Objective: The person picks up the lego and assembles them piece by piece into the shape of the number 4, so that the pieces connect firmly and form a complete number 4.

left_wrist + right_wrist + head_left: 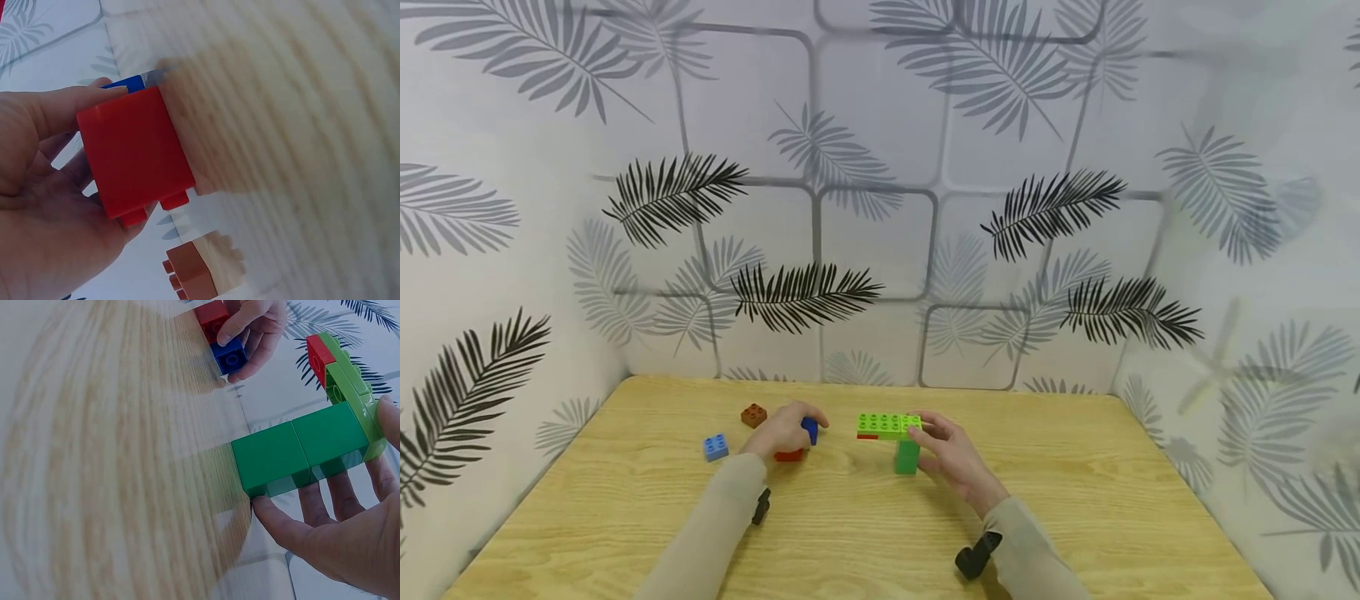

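At the left, my left hand (784, 429) pinches a blue brick (809, 429), tilted so its hollow underside shows in the right wrist view. Beside it, close to the palm, is a red brick (137, 153); whether the two are joined I cannot tell. My right hand (951, 458) grips a brick structure from its right side. Two dark green bricks (300, 447) form its upright column on the table. Across the top runs a light green row (880, 427) jutting left, with a red piece (317, 360) under its free end.
An orange-brown brick (753, 415) and a light blue brick (716, 447) lie left of my left hand on the wooden table (850, 533). Behind the table rises a wall (880, 242) with leaf patterns. Dark wrist devices (978, 556) sit at both cuffs.
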### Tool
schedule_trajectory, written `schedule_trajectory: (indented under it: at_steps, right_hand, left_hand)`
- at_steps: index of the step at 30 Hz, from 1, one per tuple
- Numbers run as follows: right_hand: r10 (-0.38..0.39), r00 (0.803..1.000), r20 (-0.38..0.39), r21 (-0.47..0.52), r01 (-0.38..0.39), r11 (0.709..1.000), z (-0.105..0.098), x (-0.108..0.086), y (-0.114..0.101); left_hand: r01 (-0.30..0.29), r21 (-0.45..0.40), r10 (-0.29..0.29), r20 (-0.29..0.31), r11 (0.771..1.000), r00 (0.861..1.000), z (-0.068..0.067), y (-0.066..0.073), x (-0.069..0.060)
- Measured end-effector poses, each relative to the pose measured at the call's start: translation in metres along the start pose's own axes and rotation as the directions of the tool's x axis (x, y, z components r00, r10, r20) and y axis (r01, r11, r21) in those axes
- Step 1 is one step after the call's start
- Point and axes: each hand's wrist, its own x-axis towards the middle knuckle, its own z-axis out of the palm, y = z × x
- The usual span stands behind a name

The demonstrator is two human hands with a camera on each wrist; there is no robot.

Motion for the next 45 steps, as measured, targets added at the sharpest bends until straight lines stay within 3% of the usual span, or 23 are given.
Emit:
schedule_trajectory:
  at_steps: [4,12,17,21,24,29,35,38,40,45]
  right_hand:
    - [0.000,1.000,-0.003,0.004,0.000,1.000,-0.001,0.000,0.001]
    - [0.004,1.000,0.002,0.009,-0.004,1.000,-0.001,-0.001,0.002]
    - [0.006,1.000,-0.003,0.017,-0.006,1.000,-0.001,0.001,0.001]
    - [0.012,1.000,-0.010,0.014,-0.012,1.000,-0.001,0.001,0.000]
    - [0.016,1.000,-0.009,0.019,-0.016,1.000,-0.001,0.001,0.000]
    - [0.009,1.000,-0.001,0.028,-0.009,1.000,-0.001,0.001,0.002]
    - [0.006,1.000,0.009,0.034,-0.006,0.999,-0.001,0.001,0.004]
    - [0.008,1.000,0.012,0.028,-0.008,1.000,-0.001,0.000,0.003]
    - [0.008,1.000,0.013,0.021,-0.009,1.000,-0.001,0.000,0.003]
    - [0.011,1.000,0.008,0.024,-0.011,1.000,0.000,0.000,0.002]
  left_hand:
    - [-0.007,-0.015,0.007,-0.007,1.000,1.000,0.003,0.000,0.003]
    - [-0.083,-0.081,0.077,-0.077,0.993,0.994,0.005,0.002,0.005]
    - [-0.085,-0.159,0.063,-0.141,0.984,0.988,0.003,0.009,0.006]
    - [-0.080,-0.224,0.029,-0.221,0.971,0.975,0.005,0.014,0.007]
    - [-0.104,-0.311,0.013,-0.282,0.945,0.959,0.009,0.017,0.008]
    - [-0.191,-0.446,0.026,-0.350,0.875,0.937,0.016,0.024,0.007]
    - [-0.241,-0.560,0.047,-0.339,0.792,0.940,0.026,0.034,0.004]
    - [-0.263,-0.548,0.062,-0.357,0.794,0.932,0.031,0.040,0.003]
    - [-0.284,-0.504,0.084,-0.382,0.816,0.920,0.035,0.044,0.003]
    - [-0.382,-0.340,0.204,-0.459,0.859,0.865,0.042,0.058,0.001]
